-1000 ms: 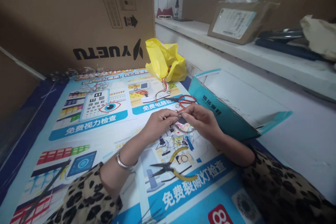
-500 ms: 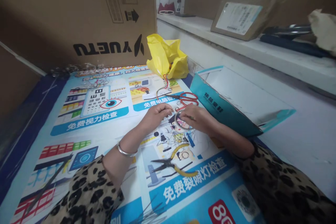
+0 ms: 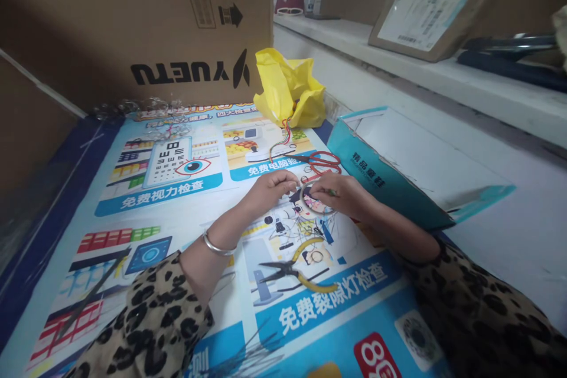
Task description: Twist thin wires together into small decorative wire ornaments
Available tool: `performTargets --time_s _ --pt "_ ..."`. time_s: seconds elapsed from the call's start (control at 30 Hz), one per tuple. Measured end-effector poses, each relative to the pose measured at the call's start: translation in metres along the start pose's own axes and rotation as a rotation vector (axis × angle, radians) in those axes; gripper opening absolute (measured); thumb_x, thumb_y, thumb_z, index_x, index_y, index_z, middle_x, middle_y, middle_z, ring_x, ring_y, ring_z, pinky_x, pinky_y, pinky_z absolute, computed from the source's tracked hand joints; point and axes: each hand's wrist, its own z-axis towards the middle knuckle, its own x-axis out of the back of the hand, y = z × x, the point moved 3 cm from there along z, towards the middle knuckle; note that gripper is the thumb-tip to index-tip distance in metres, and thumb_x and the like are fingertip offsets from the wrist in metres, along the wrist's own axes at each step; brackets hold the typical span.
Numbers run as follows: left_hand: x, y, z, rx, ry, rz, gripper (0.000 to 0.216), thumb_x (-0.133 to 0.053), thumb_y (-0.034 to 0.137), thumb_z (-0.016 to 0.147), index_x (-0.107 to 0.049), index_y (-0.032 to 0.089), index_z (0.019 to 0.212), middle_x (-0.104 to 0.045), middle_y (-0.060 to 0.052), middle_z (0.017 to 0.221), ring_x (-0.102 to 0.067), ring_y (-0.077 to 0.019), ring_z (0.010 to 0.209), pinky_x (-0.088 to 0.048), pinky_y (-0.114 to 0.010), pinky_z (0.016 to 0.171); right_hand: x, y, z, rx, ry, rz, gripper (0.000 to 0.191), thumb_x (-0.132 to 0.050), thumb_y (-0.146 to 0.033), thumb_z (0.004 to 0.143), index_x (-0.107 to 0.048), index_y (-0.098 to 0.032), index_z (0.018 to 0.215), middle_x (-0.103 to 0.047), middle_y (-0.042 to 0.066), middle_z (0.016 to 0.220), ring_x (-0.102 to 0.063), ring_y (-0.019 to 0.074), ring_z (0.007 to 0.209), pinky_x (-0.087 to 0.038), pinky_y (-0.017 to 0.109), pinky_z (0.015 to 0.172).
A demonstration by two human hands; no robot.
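My left hand [image 3: 275, 190] is closed in a pinch, with thumb and forefinger pressed together. Whatever they hold is too small to make out. Close on its right, my right hand [image 3: 343, 194] has its fingers curled in, and a bit of something greenish shows at them. A thin round hoop [image 3: 302, 199] is by the right fingertips; I cannot tell whether it is held or lies on the sheet. Red-handled scissors [image 3: 325, 161] lie just beyond the hands. Nearer me rest yellow-handled pliers [image 3: 289, 269], jaws apart. Cut wire pieces [image 3: 305, 229] lie scattered between pliers and hands.
A printed poster [image 3: 212, 204] covers the table. Beyond stand a yellow plastic bag [image 3: 283, 91] with coloured cords and a large cardboard box [image 3: 133, 18]. A teal open box [image 3: 376, 177] sits at right, below a ledge [image 3: 345, 29] bearing a parcel [image 3: 420, 18]. More wires [image 3: 252, 354] lie in front.
The whole view has shifted a little, so things appear slightly further right. Both hands stay close together with their fingers closed, near the hoop.
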Motion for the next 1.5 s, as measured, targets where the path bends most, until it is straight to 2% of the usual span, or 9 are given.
performTargets --time_s 0.2,0.63,1.03,1.2,1.5 --pt "0.000 -0.001 0.001 0.018 0.001 0.023 0.015 -0.054 0.030 0.078 -0.061 0.017 0.079 -0.058 0.002 0.071 -0.045 -0.0079 0.059 -0.037 -0.021 0.061 0.000 -0.002 -0.002 0.027 0.004 -0.016 0.015 -0.054 -0.020 0.080 -0.068 -0.019 0.075 -0.066 0.002 0.074 -0.058 0.0137 0.071 -0.040 0.023 0.067" --pt "0.000 0.001 0.000 0.007 -0.008 0.038 0.014 -0.053 0.029 0.078 -0.060 0.016 0.078 -0.057 0.002 0.071 -0.044 -0.0072 0.059 -0.037 -0.020 0.061 -0.001 -0.005 -0.001 0.046 0.013 -0.047 0.016 -0.052 -0.020 0.081 -0.067 -0.018 0.073 -0.065 0.001 0.071 -0.057 0.0123 0.069 -0.040 0.022 0.065" --pt "-0.001 -0.006 0.001 0.021 -0.024 0.028 0.016 -0.052 0.031 0.079 -0.060 0.017 0.081 -0.057 0.001 0.071 -0.044 -0.0079 0.060 -0.037 -0.021 0.061 0.001 -0.003 -0.001 0.044 0.029 -0.077 0.018 -0.052 -0.023 0.081 -0.067 -0.017 0.073 -0.065 0.003 0.072 -0.058 0.0131 0.069 -0.040 0.023 0.065" --pt "-0.002 -0.005 0.001 0.019 -0.038 0.008 0.016 -0.052 0.030 0.079 -0.061 0.017 0.081 -0.057 0.001 0.072 -0.043 -0.0077 0.058 -0.036 -0.021 0.060 0.003 0.000 0.000 0.091 0.029 -0.133 0.018 -0.052 -0.023 0.082 -0.067 -0.018 0.072 -0.065 0.004 0.072 -0.058 0.0146 0.072 -0.040 0.024 0.068" --pt "-0.002 -0.004 0.001 0.016 -0.055 0.046 0.017 -0.051 0.030 0.080 -0.061 0.017 0.080 -0.059 0.001 0.074 -0.044 -0.0073 0.058 -0.036 -0.020 0.058 -0.009 0.003 -0.002 0.216 0.000 -0.303 0.022 -0.049 -0.020 0.085 -0.067 -0.017 0.075 -0.063 0.006 0.071 -0.054 0.0159 0.072 -0.037 0.027 0.070"
